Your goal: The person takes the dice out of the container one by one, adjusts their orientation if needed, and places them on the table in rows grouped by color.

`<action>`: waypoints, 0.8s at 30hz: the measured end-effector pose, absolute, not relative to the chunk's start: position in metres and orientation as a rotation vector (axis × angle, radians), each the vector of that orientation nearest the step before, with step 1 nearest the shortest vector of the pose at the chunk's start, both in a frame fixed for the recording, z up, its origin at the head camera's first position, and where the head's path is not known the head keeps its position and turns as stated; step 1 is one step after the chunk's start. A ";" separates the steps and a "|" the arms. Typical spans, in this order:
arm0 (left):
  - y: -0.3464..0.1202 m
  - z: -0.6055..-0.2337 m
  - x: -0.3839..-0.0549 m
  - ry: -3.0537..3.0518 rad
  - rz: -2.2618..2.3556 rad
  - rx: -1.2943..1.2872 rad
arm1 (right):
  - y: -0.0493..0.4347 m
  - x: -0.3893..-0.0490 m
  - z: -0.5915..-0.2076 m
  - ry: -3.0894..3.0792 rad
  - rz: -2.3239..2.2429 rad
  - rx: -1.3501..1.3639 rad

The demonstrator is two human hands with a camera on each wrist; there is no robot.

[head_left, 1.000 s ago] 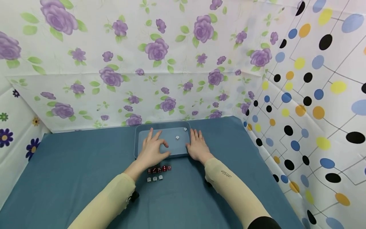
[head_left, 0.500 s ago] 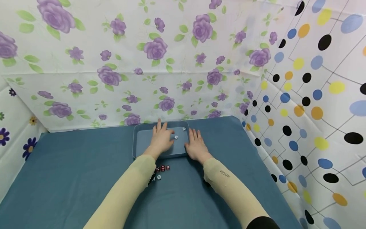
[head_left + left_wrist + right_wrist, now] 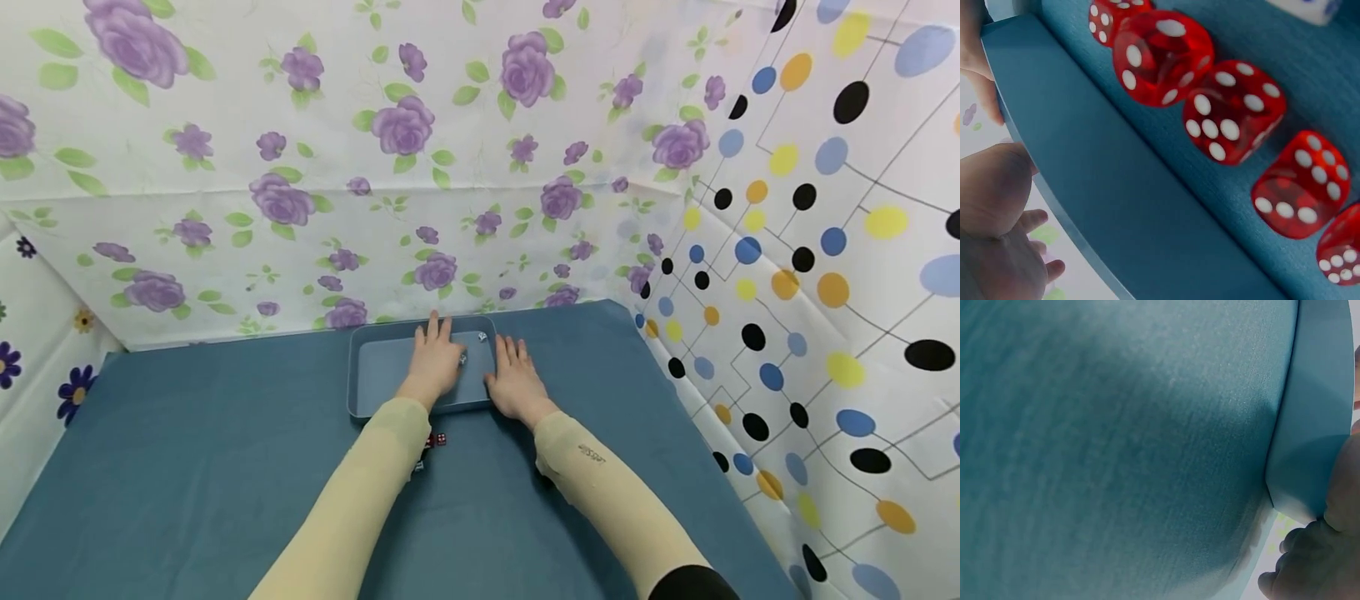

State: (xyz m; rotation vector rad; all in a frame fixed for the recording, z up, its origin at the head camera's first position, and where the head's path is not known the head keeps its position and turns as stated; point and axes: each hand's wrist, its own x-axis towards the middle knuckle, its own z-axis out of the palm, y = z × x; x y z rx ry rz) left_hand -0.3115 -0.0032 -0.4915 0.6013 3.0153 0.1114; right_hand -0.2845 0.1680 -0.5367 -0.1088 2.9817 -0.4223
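Note:
A shallow blue-grey tray (image 3: 367, 392) lies on the blue cloth against the back wall. My left hand (image 3: 432, 367) is over it, fingers stretched towards the far rim. A small white die (image 3: 462, 359) in the tray shows right at the thumb side of that hand, partly covered. Another white die (image 3: 482, 337) lies near the tray's far right corner. My right hand (image 3: 515, 383) rests along the tray's right rim with straight fingers. In the left wrist view, several red dice (image 3: 1235, 112) stand in a row before the tray's near wall (image 3: 1104, 175).
My left sleeve (image 3: 352, 483) covers most of the dice row in the head view. A red die (image 3: 441, 439) shows beside it. Part of a white die (image 3: 1310, 6) appears behind the red row. A flowered cloth (image 3: 225, 167) hangs close behind the tray.
My left hand has moved to the right across the tray, up to the white die, and its sleeve now hides most of the dice in front. The right hand stays at the rim.

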 end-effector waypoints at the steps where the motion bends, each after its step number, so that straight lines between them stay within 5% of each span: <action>1: -0.004 -0.492 -0.311 3.015 0.106 0.598 | 0.168 -0.285 -0.538 2.981 -0.433 -0.110; 24: -0.005 -0.492 -0.315 2.972 0.024 0.568 | 0.166 -0.282 -0.533 2.977 -0.461 -0.118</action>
